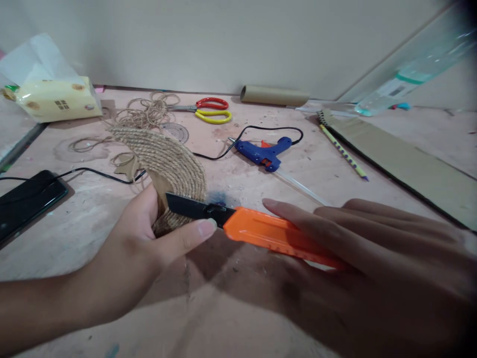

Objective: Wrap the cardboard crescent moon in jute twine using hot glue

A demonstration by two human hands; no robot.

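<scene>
My left hand (137,253) grips a curved cardboard piece wrapped in rows of jute twine (175,159), tilted up off the table. Its fingers go behind the piece and are hidden; the thumb lies along the near side, close to the knife blade. In my right hand (365,248) is an orange utility knife (272,231), held from above. The dark blade points left and crosses in front of the lower part of the wrapped piece; whether it touches the cardboard I cannot tell.
Loose twine (149,112) and red-and-yellow scissors (208,110) lie behind. A blue glue gun (263,153) with its cord sits mid-table. Right are a pencil (345,154), cardboard strip (402,159) and bottle (406,79); left, tissues (61,102) and a phone (32,204). A cardboard tube (274,94) lies by the wall.
</scene>
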